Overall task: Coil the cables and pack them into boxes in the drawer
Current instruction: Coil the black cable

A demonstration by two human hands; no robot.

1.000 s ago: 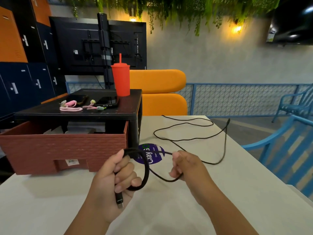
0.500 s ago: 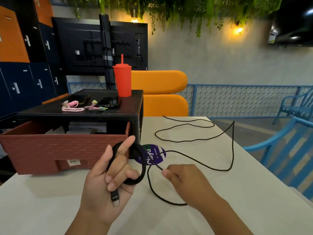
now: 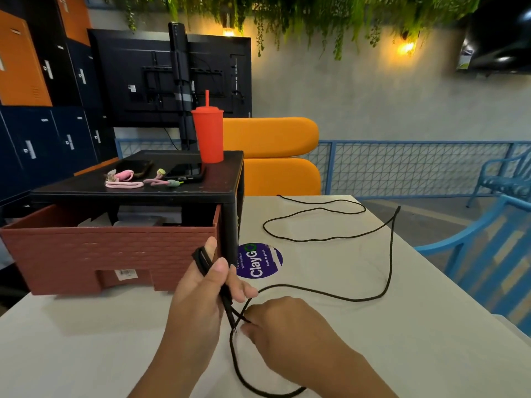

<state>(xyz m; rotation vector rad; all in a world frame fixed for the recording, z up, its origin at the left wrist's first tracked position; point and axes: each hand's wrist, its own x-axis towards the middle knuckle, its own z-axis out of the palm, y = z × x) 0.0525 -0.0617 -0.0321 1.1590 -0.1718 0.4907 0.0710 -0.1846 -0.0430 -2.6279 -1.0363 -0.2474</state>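
A long black cable (image 3: 388,255) snakes across the white table (image 3: 373,340). My left hand (image 3: 201,294) grips a few coiled loops of it between thumb and fingers, the plug end hanging below. My right hand (image 3: 284,328) pinches the loose strand just beside the coil, low over the table, and a slack loop hangs under it. To the left, the brick-patterned red drawer (image 3: 109,248) stands pulled out of a black stand (image 3: 227,193); pale boxes (image 3: 143,219) show inside it.
On the black stand sit a red cup with a straw (image 3: 207,133), two phones (image 3: 184,172) and pink coiled cables (image 3: 123,179). A purple sticker (image 3: 258,261) lies on the table. Blue chairs (image 3: 485,254) stand at the right, an orange seat (image 3: 275,159) behind.
My left hand turned so the coil now stands edge-on. My right hand brought the strand in close to the coil, and the slack loop dropped below my hands. The far cable part slid nearer.
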